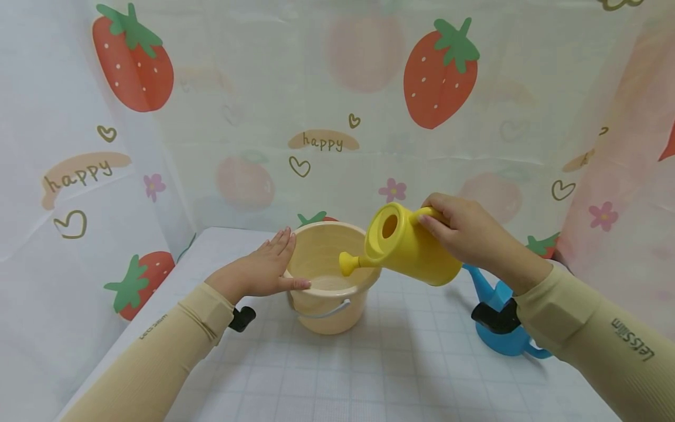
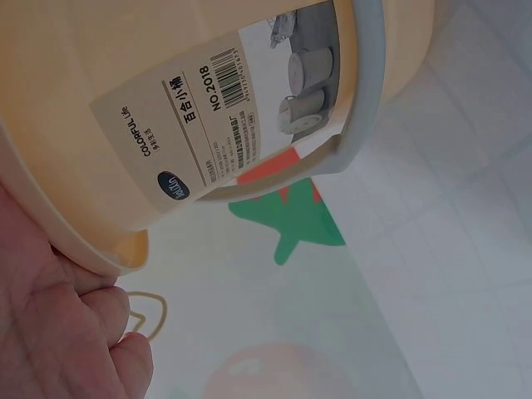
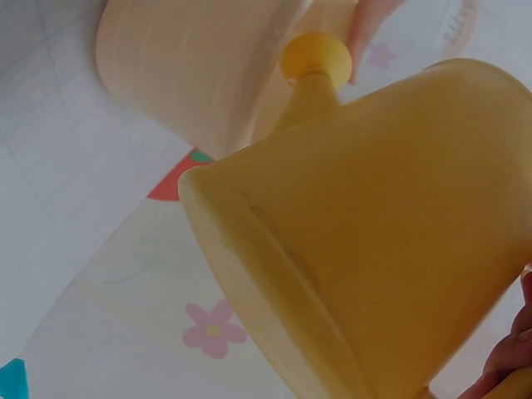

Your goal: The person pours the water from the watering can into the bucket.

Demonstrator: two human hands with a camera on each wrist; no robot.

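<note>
A peach-coloured bucket [image 1: 329, 310] with a pale grey handle stands upright on the table. My left hand [image 1: 263, 266] rests on its left rim, fingers straight and thumb along the front edge. In the left wrist view, the palm lies against the rim beside the bucket's label [image 2: 199, 125]. By its handle, my right hand [image 1: 469, 228] grips a yellow watering can [image 1: 416, 249]. The can is tilted to the left, its spout head [image 1: 347, 264] over the bucket's opening. In the right wrist view the can's body [image 3: 374, 216] hides most of that hand; no water stream is visible.
A blue watering can [image 1: 503, 340] stands on the table at the right, partly behind the right forearm and its black wrist camera [image 1: 495, 317]. The table [image 1: 327, 381] has a pale grid cover. A strawberry-print curtain [image 1: 263, 88] encloses the back and sides.
</note>
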